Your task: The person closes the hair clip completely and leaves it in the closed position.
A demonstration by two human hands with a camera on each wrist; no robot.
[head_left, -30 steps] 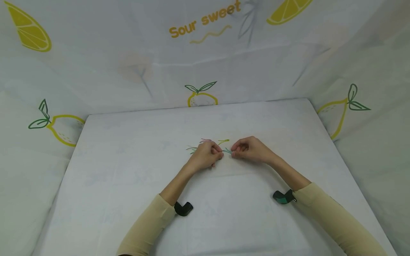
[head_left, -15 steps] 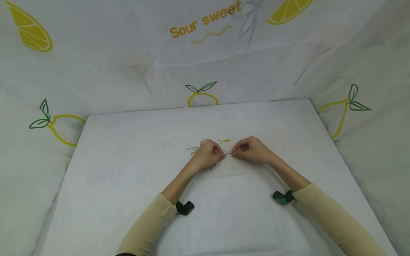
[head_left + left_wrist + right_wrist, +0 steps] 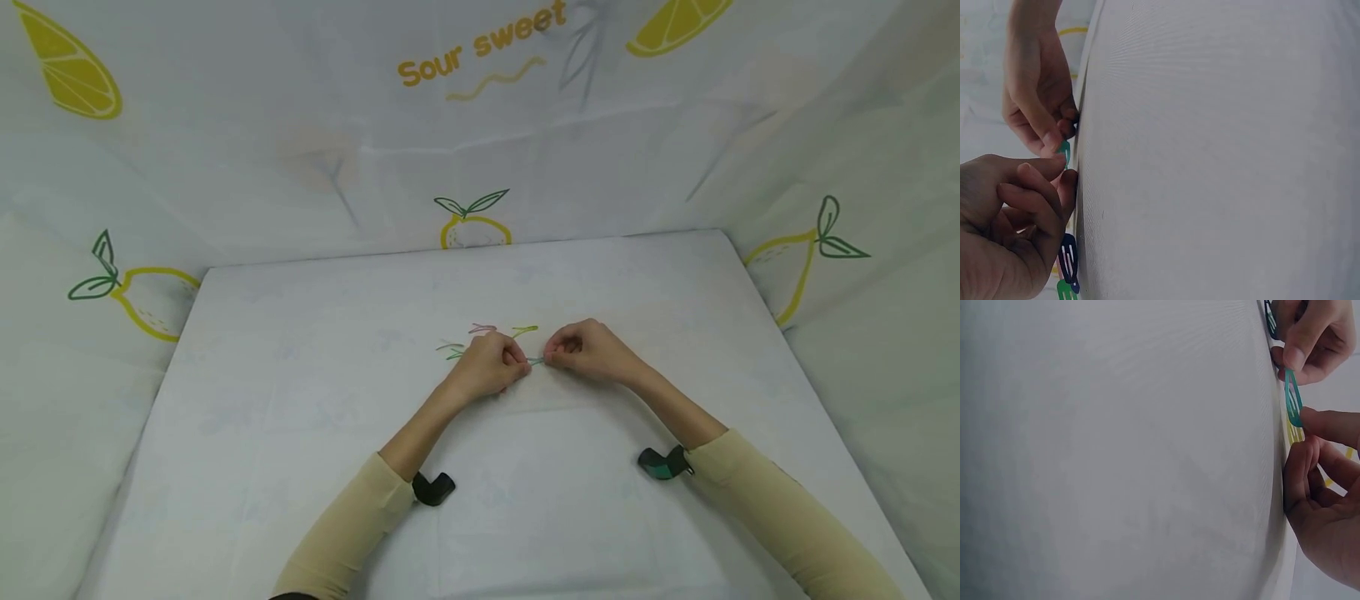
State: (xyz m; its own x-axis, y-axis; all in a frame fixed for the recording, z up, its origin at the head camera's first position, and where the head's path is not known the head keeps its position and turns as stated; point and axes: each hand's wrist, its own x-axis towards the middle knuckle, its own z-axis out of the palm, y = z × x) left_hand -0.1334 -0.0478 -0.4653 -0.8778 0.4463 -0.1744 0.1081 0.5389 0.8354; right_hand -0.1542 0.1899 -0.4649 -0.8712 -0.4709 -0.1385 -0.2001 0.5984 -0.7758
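Frame centre: left hand and right hand pinch opposite ends of a teal snap hair clip, its middle bare between fingertips. Probably light, thin, springy, slightly slippery; narrow ends the best hold. Beyond, yellow hair clip.

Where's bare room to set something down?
Free: table between left sleeve and right sleeve, and left of the dark clip. Crowded: around left hand and right hand, holding the teal clip near yellow clip and pink clip.
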